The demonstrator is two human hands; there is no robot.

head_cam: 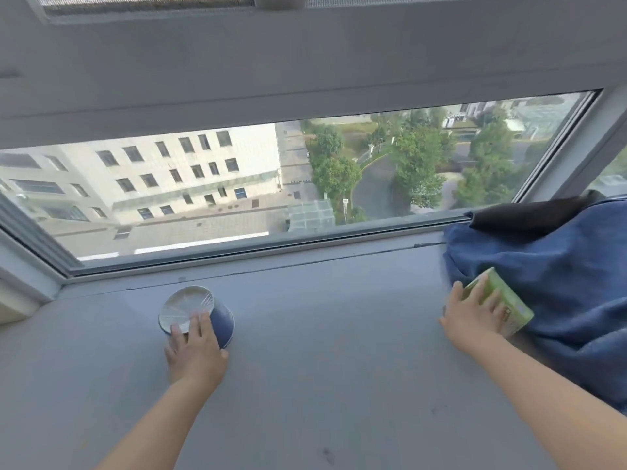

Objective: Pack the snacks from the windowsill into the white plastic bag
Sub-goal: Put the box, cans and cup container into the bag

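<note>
Early yet: left hand [195,351] fingers curl over blue cup [207,317] at lower centre, right hand [473,312] fingers spread on green box [502,300]; white bag unseen, nothing packed.

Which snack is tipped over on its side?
The round blue cup with the white foil lid, under the left hand. Its lid faces sideways toward the window. The green rectangular box at the right hand leans on blue cloth.

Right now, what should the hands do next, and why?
Probably close both grips and lift. The left hand already rests on the blue cup, the right hand on the green box, and both snacks sit on the sill. No white bag is in view.
</note>
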